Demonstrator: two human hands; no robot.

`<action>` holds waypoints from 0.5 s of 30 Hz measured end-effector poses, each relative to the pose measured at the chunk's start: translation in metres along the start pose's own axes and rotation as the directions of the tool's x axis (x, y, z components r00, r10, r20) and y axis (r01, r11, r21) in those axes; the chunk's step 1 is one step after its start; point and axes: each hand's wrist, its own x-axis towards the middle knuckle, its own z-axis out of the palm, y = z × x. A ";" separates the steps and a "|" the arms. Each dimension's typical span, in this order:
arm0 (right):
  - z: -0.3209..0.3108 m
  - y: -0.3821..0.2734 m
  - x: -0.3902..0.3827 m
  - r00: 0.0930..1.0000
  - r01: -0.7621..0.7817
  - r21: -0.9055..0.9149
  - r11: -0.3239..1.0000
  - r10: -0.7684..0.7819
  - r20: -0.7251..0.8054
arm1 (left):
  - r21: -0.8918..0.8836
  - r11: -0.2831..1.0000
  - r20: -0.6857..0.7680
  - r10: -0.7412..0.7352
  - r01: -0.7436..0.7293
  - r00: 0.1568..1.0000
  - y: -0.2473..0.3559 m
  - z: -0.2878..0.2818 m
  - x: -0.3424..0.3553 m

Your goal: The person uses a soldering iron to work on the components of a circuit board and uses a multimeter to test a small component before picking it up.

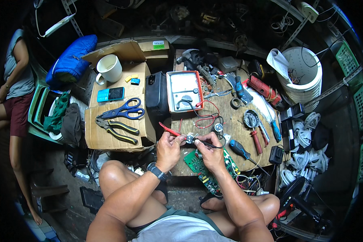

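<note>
In the middle of the workbench my left hand [168, 150] is closed on a red test probe [169, 128] whose back end points up and left. My right hand [211, 152] pinches a black test probe [209, 143], with its dark lead trailing off to the right. Between the fingertips of both hands sits a small round metallic part [190, 139]; its details are too small to make out. Beneath my right hand a green circuit board [195, 162] with several components is partly covered. Ahead stands a red-rimmed box [168, 92] with a pale panel, where red and black leads [209, 117] run out.
Left, a cardboard box [93, 139] bears pliers [121, 130], blue-handled scissors [125, 109], a phone [110, 94] and a mug [109, 68]. Right lie screwdrivers [239, 149], a red power tool [264, 89] and a tape roll [235, 103]. Another person [18, 76] sits far left.
</note>
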 end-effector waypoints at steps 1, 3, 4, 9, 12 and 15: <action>0.000 0.000 0.000 1.000 -0.004 0.002 1.000 0.004 0.001 | -0.001 1.000 -0.001 -0.002 0.002 1.000 0.000 0.000 0.000; 0.000 -0.001 0.000 1.000 0.001 0.002 1.000 -0.001 -0.003 | 0.001 1.000 -0.001 -0.008 0.008 1.000 -0.001 0.000 0.000; 0.000 -0.001 0.000 1.000 0.004 0.003 1.000 -0.004 -0.005 | 0.001 1.000 -0.001 -0.010 0.010 1.000 -0.001 -0.001 0.000; 0.001 -0.001 0.000 1.000 -0.015 0.013 1.000 0.015 -0.009 | -0.018 1.000 0.002 -0.009 0.009 1.000 -0.001 0.000 0.001; 0.002 -0.002 0.000 1.000 -0.019 0.017 1.000 0.019 -0.008 | -0.022 1.000 0.000 -0.008 0.008 1.000 -0.001 0.000 0.000; 0.001 -0.002 -0.001 1.000 -0.022 -0.002 1.000 0.022 -0.009 | -0.018 1.000 0.002 -0.009 0.009 1.000 -0.001 0.000 0.001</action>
